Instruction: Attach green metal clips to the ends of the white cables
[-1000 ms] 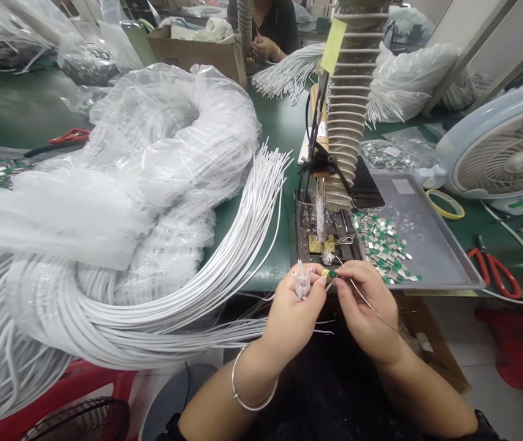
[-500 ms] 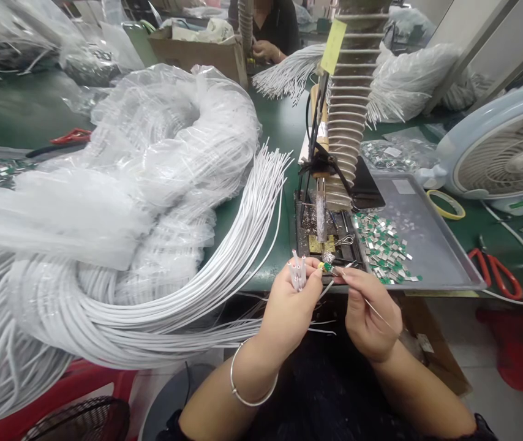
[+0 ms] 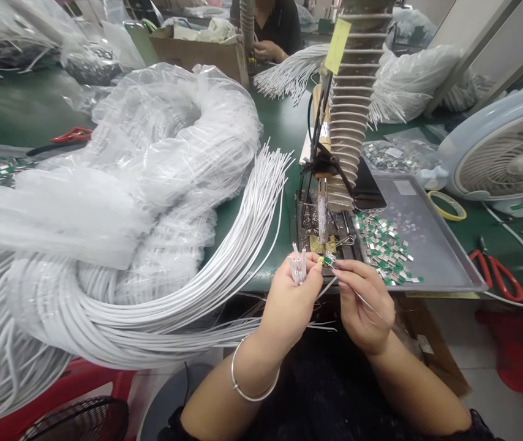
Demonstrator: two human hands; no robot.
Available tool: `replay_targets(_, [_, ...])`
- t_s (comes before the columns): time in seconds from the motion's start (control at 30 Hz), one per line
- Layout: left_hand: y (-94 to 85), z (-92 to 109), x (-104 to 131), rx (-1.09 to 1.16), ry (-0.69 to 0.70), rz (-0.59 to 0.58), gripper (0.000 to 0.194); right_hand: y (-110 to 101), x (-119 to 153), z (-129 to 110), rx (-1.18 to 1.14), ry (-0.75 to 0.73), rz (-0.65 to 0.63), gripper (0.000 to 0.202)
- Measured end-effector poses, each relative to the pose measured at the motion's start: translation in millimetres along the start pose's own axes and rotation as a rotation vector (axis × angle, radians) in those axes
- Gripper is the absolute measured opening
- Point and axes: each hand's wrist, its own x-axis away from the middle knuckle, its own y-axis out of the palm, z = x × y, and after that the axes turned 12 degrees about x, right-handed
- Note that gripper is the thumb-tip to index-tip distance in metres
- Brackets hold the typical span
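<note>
My left hand [image 3: 289, 300] is closed around several short white cable ends [image 3: 297, 264] that stick up from the fist. Between its thumb and forefinger it pinches a small green circuit board [image 3: 328, 261] with a metal plug; a bit of yellow shows at the fingertips. My right hand [image 3: 366, 303] is closed in a pinch on a thin silvery wire [image 3: 372, 308], its fingertips close by the board's right side. Whether they touch the board I cannot tell. Just above the board, a soldering iron [image 3: 322, 211] points down from its stand.
Bundled white cables [image 3: 160, 318], partly in plastic, fill the left. A metal tray [image 3: 431, 245] holds many small boards [image 3: 383, 248]. Right of it lie red-handled pliers [image 3: 495, 269], yellow tape [image 3: 446, 205] and a fan [image 3: 514, 147]. A ribbed hose [image 3: 348, 116] hangs above; a co-worker [image 3: 270, 37] sits opposite.
My right hand has moved slightly left, bringing its fingertips closer to the small board. My left hand has stayed almost in place with the cables and board.
</note>
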Motion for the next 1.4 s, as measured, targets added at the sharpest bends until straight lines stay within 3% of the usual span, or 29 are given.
replay_targets(0.97, [1.8, 5.7, 0.8, 0.005, 0.031, 0.006, 0.008, 2.8, -3.5, 1.0, 0.042, -0.02, 0.022, 0.031])
replay_targets(1.4, [1.2, 3.9, 1.2, 0.051, -0.031, 0.008, 0.006, 2.4, -2.6, -0.5, 0.027, -0.009, 0.009, 0.031])
